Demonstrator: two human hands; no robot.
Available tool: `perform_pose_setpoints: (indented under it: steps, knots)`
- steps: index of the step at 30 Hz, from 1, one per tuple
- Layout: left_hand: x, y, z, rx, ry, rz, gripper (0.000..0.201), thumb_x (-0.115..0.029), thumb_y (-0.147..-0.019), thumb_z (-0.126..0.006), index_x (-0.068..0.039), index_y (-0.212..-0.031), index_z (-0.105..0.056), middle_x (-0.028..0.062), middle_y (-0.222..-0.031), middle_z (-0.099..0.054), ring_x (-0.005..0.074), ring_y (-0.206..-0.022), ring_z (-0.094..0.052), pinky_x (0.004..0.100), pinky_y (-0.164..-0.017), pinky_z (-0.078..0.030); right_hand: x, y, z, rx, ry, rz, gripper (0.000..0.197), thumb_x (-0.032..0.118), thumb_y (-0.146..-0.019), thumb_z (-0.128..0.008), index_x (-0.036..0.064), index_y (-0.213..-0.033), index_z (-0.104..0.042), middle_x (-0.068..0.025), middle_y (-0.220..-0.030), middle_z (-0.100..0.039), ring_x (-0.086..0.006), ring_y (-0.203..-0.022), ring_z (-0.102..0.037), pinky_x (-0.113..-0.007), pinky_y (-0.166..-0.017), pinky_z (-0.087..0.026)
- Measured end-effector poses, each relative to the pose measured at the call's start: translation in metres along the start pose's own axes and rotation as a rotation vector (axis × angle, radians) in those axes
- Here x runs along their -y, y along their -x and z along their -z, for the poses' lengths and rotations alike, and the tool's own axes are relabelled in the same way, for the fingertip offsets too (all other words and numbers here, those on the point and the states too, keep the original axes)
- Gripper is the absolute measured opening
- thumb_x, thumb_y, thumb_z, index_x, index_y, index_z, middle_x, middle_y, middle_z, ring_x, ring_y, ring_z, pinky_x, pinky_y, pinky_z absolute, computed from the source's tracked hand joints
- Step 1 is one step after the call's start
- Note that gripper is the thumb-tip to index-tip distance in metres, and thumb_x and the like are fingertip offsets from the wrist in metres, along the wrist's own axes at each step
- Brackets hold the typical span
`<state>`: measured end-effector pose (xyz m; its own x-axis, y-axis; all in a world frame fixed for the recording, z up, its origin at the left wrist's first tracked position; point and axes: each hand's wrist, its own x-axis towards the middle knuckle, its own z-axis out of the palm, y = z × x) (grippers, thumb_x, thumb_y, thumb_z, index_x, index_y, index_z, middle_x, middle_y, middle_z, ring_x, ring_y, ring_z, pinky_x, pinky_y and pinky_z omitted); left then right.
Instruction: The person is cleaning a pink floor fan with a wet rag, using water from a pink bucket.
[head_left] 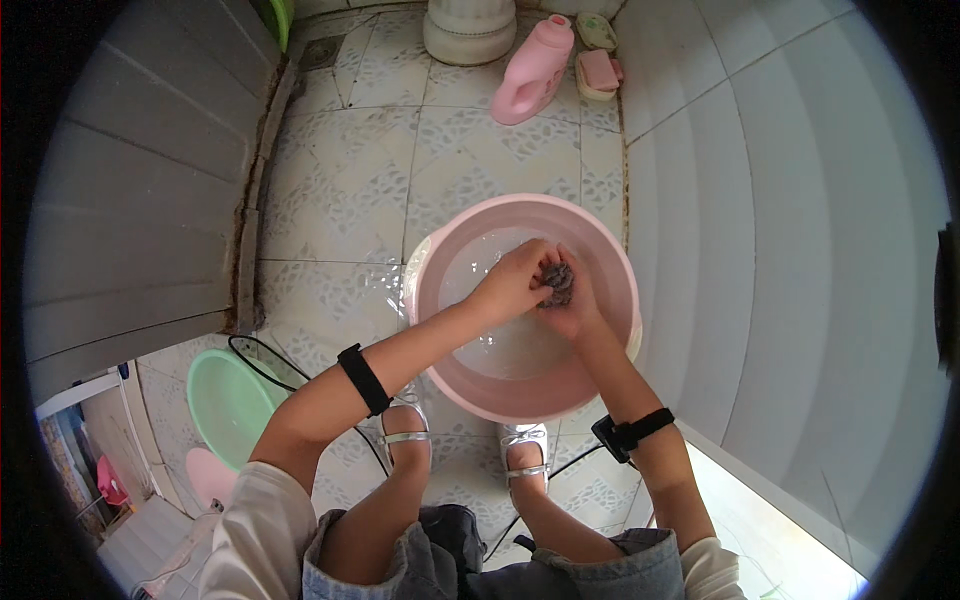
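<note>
I have both bare hands together over the pink basin point(500, 396), a little right of centre in the frame. The left hand point(515, 278) bends its fingers in over a crumpled dark grey bundle point(557, 286), and the right hand point(581, 302) cups it from the other side, so the grip is narrow and full. The bundle sits between the palms, over the right half of the basin; I can't tell from here what it is made of. Below it, cloudy water point(470, 335) catches bright glints.

The basin stands on a floor point(345, 210) of pale tiles with a grey pebble pattern and dark joints; more glints show just left of its rim. Upper left, a grey panel point(150, 190) runs down to a brown, worn bottom edge, with a floor drain point(321, 53) near its top corner. A pale tiled wall point(690, 200) fills the right side, its joint with the floor stained brown. At the top I see a white pedestal point(470, 35), a leaning pink bottle point(535, 75) and a soap dish point(597, 93) bearing a pink bar point(600, 70). Lower left, a light green basin point(230, 410) sits beside a black cable point(268, 378). Strong light fills the lower right corner.
</note>
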<state>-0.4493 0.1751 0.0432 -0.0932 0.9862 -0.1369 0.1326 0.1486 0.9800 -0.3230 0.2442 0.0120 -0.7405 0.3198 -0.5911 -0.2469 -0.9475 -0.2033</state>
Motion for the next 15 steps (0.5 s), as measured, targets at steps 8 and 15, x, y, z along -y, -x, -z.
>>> perform_pose_setpoints:
  steps: [8, 15]
  knots:
    - [0.002, 0.019, -0.005, 0.134, -0.786, -0.372, 0.012, -0.009, -0.070, -0.060, -0.010, -0.082, -0.060, 0.0021, -0.091, -0.058, 0.0182, -0.094, -0.050, 0.0338, -0.084, -0.034, -0.011, -0.005, 0.024, -0.323, 0.272, 0.188, 0.024, 0.024, -0.087, -0.054, 0.0084, -0.105, -0.057, -0.0060, -0.093, -0.055, -0.0138, -0.078, -0.055, -0.027, -0.065, -0.047]
    - [0.018, 0.026, 0.001, -0.072, -0.466, -0.252, 0.009, -0.011, -0.075, -0.057, -0.011, -0.081, -0.063, 0.0040, -0.084, -0.060, 0.0216, -0.089, -0.053, 0.0374, -0.080, -0.038, -0.004, 0.001, 0.011, -0.553, 0.491, 0.140, 0.029, 0.034, -0.089, -0.049, 0.0105, -0.074, -0.049, 0.0003, -0.055, -0.040, -0.0123, -0.041, -0.037, -0.026, -0.035, -0.028]
